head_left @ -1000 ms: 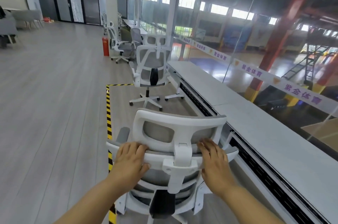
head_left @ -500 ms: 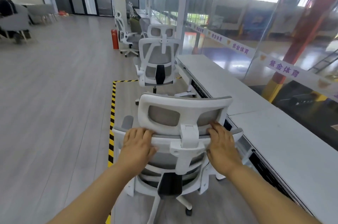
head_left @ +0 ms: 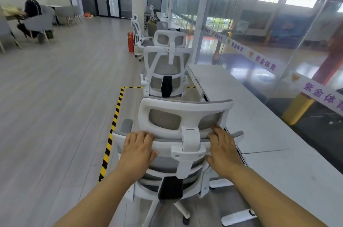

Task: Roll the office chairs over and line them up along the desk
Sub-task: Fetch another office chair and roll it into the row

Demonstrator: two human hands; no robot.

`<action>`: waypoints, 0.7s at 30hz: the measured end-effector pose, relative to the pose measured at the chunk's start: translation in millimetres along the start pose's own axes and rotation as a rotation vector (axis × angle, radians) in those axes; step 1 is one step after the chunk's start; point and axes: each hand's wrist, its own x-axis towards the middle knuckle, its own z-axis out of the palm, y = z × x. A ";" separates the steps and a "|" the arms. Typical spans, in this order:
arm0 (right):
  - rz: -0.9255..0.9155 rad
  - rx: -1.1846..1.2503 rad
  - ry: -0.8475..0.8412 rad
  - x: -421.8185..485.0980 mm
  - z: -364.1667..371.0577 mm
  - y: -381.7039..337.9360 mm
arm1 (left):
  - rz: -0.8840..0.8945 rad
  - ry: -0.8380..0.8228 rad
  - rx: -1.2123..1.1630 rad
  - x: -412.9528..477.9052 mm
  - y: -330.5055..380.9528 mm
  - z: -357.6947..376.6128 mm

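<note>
A white office chair with grey mesh (head_left: 185,108) stands right in front of me, its back toward me. My left hand (head_left: 138,149) grips the top edge of its backrest on the left. My right hand (head_left: 223,148) grips the same edge on the right of the headrest post. A second, identical chair (head_left: 168,71) stands just ahead, close to the long white desk (head_left: 259,130) that runs along my right. A third white chair (head_left: 138,35) stands farther back by the pillar.
A glass wall (head_left: 259,41) runs behind the desk. Yellow-black floor tape (head_left: 113,126) marks the left border of the chair lane. A red fire extinguisher (head_left: 130,42) stands at the white pillar. A person sits at a table far left (head_left: 30,17). Open wooden floor lies on my left.
The chair in my hands has rolled forward along the desk and stands closer to the second chair. Both hands keep their hold on the backrest.
</note>
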 end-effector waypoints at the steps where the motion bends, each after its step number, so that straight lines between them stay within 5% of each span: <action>1: 0.008 -0.006 -0.015 13.2 1.1 6.8 | 0.002 0.004 0.006 14.4 0.3 6.0; 21: 0.031 -0.044 -0.118 258.0 22.8 107.2 | 0.019 0.125 0.031 257.4 -25.6 117.2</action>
